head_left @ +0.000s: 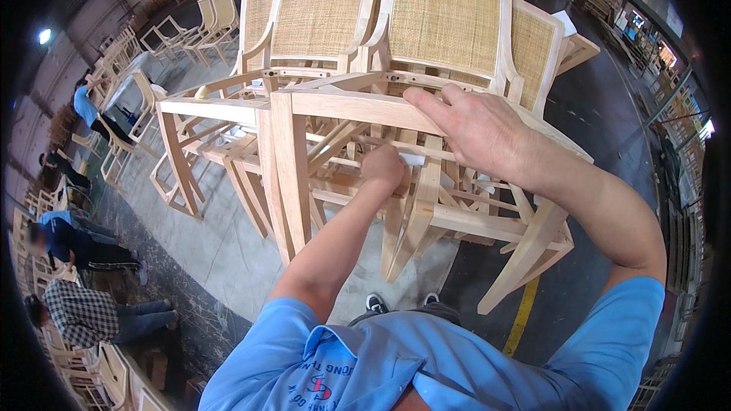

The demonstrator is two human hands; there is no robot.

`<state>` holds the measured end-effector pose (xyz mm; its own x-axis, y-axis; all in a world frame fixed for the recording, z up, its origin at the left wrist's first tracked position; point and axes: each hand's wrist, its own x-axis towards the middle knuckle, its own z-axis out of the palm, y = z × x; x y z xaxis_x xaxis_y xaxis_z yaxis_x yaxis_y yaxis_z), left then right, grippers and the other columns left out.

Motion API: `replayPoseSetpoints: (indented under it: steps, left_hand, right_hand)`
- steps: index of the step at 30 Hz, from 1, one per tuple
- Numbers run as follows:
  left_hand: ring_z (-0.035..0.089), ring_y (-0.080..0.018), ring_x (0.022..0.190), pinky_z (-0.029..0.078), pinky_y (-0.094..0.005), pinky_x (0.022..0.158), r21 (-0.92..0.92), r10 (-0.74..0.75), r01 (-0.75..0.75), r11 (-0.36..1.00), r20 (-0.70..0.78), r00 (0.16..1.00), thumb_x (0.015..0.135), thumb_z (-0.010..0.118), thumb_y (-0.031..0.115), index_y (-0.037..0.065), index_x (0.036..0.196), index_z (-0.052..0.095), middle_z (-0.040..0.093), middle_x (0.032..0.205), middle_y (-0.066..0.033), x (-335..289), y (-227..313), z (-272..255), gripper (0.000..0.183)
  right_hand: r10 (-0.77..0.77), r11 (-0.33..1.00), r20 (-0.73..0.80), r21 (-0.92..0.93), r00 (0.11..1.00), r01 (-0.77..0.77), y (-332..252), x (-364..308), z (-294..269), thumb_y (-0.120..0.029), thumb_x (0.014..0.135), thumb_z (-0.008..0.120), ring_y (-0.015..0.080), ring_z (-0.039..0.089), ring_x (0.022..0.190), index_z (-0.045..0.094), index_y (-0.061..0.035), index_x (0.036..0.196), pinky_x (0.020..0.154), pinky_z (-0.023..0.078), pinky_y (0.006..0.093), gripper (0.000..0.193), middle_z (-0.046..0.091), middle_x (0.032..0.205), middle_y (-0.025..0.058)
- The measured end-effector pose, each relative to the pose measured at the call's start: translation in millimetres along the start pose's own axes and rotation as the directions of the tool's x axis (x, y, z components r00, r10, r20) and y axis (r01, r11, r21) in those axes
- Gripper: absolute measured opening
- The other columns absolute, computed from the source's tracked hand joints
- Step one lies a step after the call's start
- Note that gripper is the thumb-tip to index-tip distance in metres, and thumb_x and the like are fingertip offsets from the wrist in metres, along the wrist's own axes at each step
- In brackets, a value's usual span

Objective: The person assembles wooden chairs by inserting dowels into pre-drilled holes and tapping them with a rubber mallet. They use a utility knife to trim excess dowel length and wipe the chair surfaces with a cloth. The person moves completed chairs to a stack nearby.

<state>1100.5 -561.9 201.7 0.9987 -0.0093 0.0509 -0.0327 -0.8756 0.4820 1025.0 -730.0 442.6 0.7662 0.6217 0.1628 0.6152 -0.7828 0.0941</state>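
Observation:
Unpainted wooden chair frames with woven cane backs are stacked in front of me. My right hand rests over the front seat rail of the nearest chair, fingers bent across the wood. Below that rail, my left hand reaches in among the legs and stretchers, its fingers closed. A small white piece shows beside its knuckles; whether the hand holds it or a wooden bar is hidden. Two large cane backs stand behind the rail. A front leg of the nearest chair slants down at the left.
Another chair frame adjoins on the left. More chair legs jut out low on the right. A yellow line crosses the dark floor. Several people work at the far left, one in a checkered shirt. Chairs stand further back.

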Motion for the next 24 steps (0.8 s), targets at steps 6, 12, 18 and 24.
replayPoseSetpoints:
  steps: [6, 12, 18, 24]
  left_hand:
    - [0.075, -0.0343, 0.091, 0.059, -0.0465, 0.085, -0.037, -0.006, 0.005, 0.999, -0.031, 0.999, 0.086, 0.076, 0.027, 0.010, 0.093, 0.078, 0.077, 0.096, -0.0155, 11, -4, 6, 0.019]
    - [0.075, -0.0346, 0.091, 0.058, -0.0471, 0.085, -0.087, 0.049, -0.048, 0.995, 0.008, 0.999, 0.087, 0.075, 0.027, 0.010, 0.096, 0.078, 0.077, 0.097, -0.0153, 8, -1, 14, 0.020]
    - [0.073, -0.0373, 0.096, 0.058, -0.0479, 0.088, 0.043, -0.010, 0.009, 0.999, 0.006, 1.000, 0.093, 0.064, 0.028, 0.012, 0.104, 0.076, 0.077, 0.098, -0.0160, 3, -18, -3, 0.023]
    - [0.067, -0.0400, 0.109, 0.053, -0.0500, 0.093, -0.179, 0.329, -0.370, 0.911, -0.225, 0.917, 0.090, 0.066, 0.013, 0.005, 0.118, 0.070, 0.069, 0.120, -0.0220, -63, -16, -31, 0.030]
  right_hand:
    - [0.009, 1.000, 0.002, 0.016, 1.000, -0.009, -1, -2, -1, -0.001, 0.086, 0.063, 0.0396, 0.068, 0.090, 0.046, -0.0139, 0.149, 0.078, 0.058, 0.0480, 0.066, 0.060, 0.106, 0.0201]
    - [0.041, 0.994, 0.016, 0.097, 0.999, -0.043, 0, -17, 20, 0.002, 0.084, 0.063, 0.0396, 0.065, 0.092, 0.045, -0.0137, 0.151, 0.080, 0.056, 0.0485, 0.070, 0.058, 0.105, 0.0200]
    - [0.006, 0.989, 0.001, 0.150, 1.000, -0.007, -10, -14, 18, 0.004, 0.082, 0.064, 0.0396, 0.063, 0.097, 0.044, -0.0138, 0.152, 0.082, 0.054, 0.0496, 0.075, 0.057, 0.105, 0.0184]
    - [-0.014, 0.996, -0.011, 0.093, 1.000, 0.015, -1, -21, 26, 0.000, 0.081, 0.067, 0.0372, 0.064, 0.093, 0.046, -0.0131, 0.151, 0.081, 0.055, 0.0485, 0.074, 0.057, 0.103, 0.0166]
